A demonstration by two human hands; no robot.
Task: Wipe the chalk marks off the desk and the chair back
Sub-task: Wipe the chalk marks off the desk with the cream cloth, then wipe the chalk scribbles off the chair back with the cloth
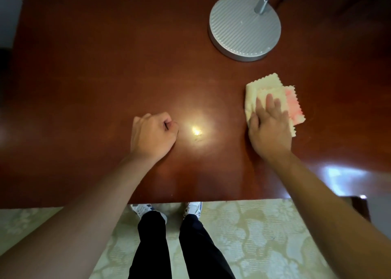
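On the desk [105, 67], a reddish-brown polished top, the lamp base [244, 26] serves as the landmark: a round, ribbed silver disc with a metal stem rising from its far side. Nearer the person than the lamp base, and slightly to its right, lies the cloth [270, 88], folded, pale yellow with a pink patch on its right portion and zigzag edges. The right hand [269, 128] lies flat on the near part of the cloth, fingers straight and spread, palm pressing down; it does not curl round the fabric, so the grip is released and the hand simply presses. The far corner of the cloth and its pink right edge stick out beyond the fingers.

Well to the left of the lamp base and nearer the person, the left hand [153, 133] rests on the desk as a clenched fist, thumb tucked against the curled fingers, with nothing visible inside it. Just to the right of that fist a bright reflection [196, 131] of a light glares on the wood, and a faint small smudge sits just below the glare; whether that is chalk I cannot tell.

Both bare forearms reach in from the near edge of the desk. Below that edge, far from the lamp base, are the person's dark trousers [190, 247], white sneakers [193, 207], and a pale green patterned carpet [264, 236]. A dark wooden corner [359, 204] shows beside the right forearm.
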